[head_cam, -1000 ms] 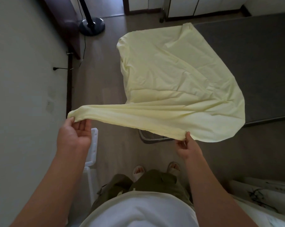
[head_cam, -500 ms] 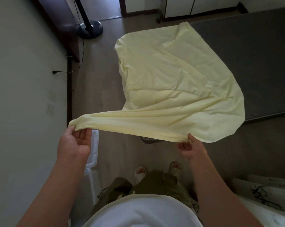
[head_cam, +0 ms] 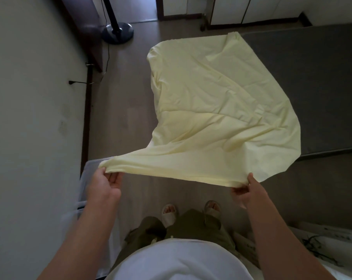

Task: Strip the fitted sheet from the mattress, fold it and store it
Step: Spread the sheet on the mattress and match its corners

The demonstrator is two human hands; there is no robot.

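The pale yellow fitted sheet [head_cam: 215, 110] hangs spread in the air in front of me, its far part draped over the corner of the bare dark grey mattress [head_cam: 316, 81] at the right. My left hand [head_cam: 104, 184] pinches the near left corner of the sheet, bunched into a narrow band. At the near right, my right hand [head_cam: 247, 190] pinches the edge, thumb on top. The near edge is stretched taut between the two hands, above my feet.
A white wall [head_cam: 29, 138] runs along the left. A clear plastic storage box [head_cam: 90, 199] stands by my left leg. A fan base [head_cam: 117, 31] with its cord sits on the wooden floor at the back. White papers with ink marks [head_cam: 322, 239] lie at the lower right.
Both hands have moved right and a little nearer to me, still gripping the sheet's near edge. The view has tilted, so the storage box now shows under my left hand.
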